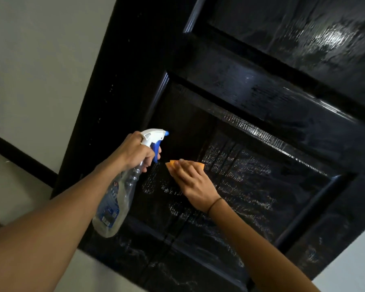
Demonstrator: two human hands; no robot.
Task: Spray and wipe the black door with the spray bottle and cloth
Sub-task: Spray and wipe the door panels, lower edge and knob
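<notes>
Filling most of the view at a steep tilt, the black door (251, 98) shows glossy recessed panels, the lower one streaked with pale wet smears and droplets. A pale wall (40, 60) lies to the left of the door, with a dark baseboard (19, 157) running along its foot, and more pale wall shows past the door's edge at the lower right.

The spray bottle (122, 186) is clear, with a blue label low on its body and a white head with a blue trigger and nozzle tip. Its long axis runs from lower left up to upper right, base toward the person, and the nozzle points right, at the upper left corner of the lower panel, close to the door.

The left hand (135, 152) grips the bottle's neck: its fingers are curled round it just under the head, with one or more lying on the blue trigger. How far the trigger is pulled cannot be told.

The right hand (192, 182) lies flat on the lower panel, just right of the bottle's trigger, its fingers held nearly straight and close together, pressing an orange cloth (198, 165) against the door. Only the cloth's edges peep out beyond the fingertips. A thin dark band (214, 204) circles the right wrist.
</notes>
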